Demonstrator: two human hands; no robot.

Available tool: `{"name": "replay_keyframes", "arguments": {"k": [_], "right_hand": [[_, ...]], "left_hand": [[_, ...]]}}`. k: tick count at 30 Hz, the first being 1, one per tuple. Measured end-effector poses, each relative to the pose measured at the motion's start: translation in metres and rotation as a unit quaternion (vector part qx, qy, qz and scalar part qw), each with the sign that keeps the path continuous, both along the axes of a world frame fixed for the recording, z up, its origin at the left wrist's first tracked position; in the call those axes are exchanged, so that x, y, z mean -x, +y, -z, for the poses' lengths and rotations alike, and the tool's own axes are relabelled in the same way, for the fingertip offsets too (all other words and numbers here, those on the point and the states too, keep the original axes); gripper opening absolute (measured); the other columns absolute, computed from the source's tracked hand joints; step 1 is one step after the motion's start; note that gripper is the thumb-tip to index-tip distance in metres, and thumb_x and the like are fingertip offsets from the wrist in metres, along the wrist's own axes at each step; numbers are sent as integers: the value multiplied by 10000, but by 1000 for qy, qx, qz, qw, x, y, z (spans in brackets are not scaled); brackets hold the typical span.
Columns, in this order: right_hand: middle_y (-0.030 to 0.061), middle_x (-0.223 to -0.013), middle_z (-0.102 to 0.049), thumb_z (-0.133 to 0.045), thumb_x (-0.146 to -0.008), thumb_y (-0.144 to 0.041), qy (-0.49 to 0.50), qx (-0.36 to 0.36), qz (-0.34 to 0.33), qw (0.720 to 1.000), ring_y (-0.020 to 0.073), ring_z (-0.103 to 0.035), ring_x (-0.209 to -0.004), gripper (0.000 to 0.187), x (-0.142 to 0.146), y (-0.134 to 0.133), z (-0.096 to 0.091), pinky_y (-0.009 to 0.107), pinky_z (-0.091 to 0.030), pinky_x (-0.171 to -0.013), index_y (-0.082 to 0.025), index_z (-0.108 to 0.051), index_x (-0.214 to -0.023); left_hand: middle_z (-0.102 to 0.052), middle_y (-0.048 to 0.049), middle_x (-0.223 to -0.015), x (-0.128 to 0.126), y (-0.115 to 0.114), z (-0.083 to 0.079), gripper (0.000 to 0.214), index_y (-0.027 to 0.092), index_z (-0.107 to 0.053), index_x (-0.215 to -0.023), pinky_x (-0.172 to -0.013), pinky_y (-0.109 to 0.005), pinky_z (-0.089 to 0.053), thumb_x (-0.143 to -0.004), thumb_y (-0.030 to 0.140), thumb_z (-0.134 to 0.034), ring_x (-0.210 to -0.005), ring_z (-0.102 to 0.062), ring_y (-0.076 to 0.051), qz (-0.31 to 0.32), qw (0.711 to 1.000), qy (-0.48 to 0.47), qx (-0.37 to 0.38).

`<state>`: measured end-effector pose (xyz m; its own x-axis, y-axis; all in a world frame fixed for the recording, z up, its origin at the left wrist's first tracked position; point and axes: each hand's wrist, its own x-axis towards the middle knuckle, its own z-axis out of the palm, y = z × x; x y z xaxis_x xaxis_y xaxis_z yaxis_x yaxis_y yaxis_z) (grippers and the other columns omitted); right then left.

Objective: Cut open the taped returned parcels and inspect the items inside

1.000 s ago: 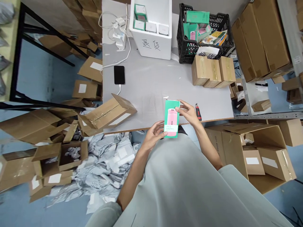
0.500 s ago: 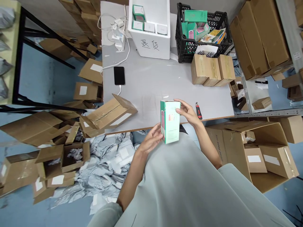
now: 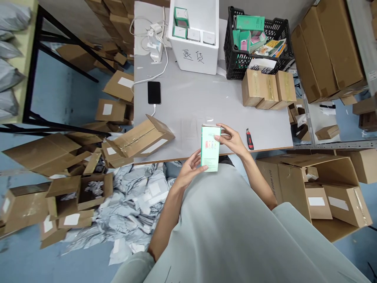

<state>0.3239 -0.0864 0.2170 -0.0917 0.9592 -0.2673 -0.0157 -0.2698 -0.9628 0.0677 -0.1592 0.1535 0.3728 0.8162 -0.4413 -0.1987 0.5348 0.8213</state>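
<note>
I hold a green and white product box [image 3: 210, 148] upright over the near edge of the grey table [image 3: 191, 102]. My left hand [image 3: 190, 169] grips its lower end from below. My right hand [image 3: 231, 139] pinches its upper right side. The box's pale back face with small print and little coloured pictures faces me. A red and black utility knife [image 3: 249, 140] lies on the table just right of my right hand. An opened brown carton [image 3: 143, 138] lies on its side at the table's near left corner.
At the back stand a white foam box [image 3: 196, 39] holding small boxes and a black crate [image 3: 256, 43] with green boxes. Three taped cartons [image 3: 268, 89] sit at the right; a black phone [image 3: 154, 92] charges at the left. Cartons and grey mailers litter the floor.
The box has turned in my hands: its pink-printed front faced me, then its side, and now its pale back face shows. Both hands stayed on it.
</note>
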Motion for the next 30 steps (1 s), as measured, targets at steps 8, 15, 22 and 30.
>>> {"name": "replay_keyframes", "arguments": {"k": [8,15,22,30], "right_hand": [[98,-1609,-646,-859,-901,-305,-109,-135,-130,976,302,-690,-1423,434,17,-52,-39,485,-662,-1125,-320,-726,-1313],[98,-1607,-643,-824,-940,-326,-189,-182,-111,959,303,-728,-1327,396,19,-70,-45,499,-703,-1056,-350,-729,-1324],[64,-1184,-761,-857,-903,-584,-178,-68,64,980,242,-729,-1037,514,-2,-13,-27,311,-658,-706,-294,-708,-1301],[-14,-723,-664,-698,-1017,-745,23,335,36,941,146,-655,-629,511,-23,15,60,210,-536,-554,-244,-601,-1045]], "left_hand": [[-624,-160,-1641,8,33,11,789,262,-704,-1287,-1202,-440,-543,-578,222,-1047,-1618,-501,-376,-102,990,38,-85],[-699,-141,-1561,4,46,3,791,266,-753,-1285,-1217,-480,-539,-560,261,-1069,-1584,-542,-405,-74,992,32,-99],[-715,-158,-1547,9,38,-5,1054,309,-557,-1703,-1118,-423,-596,-765,355,-1035,-1481,-646,-378,92,995,-28,-21],[-738,-163,-1385,2,31,-10,1007,270,-479,-1752,-947,-370,-619,-903,547,-943,-1120,-748,-265,130,989,-45,-48]]}}
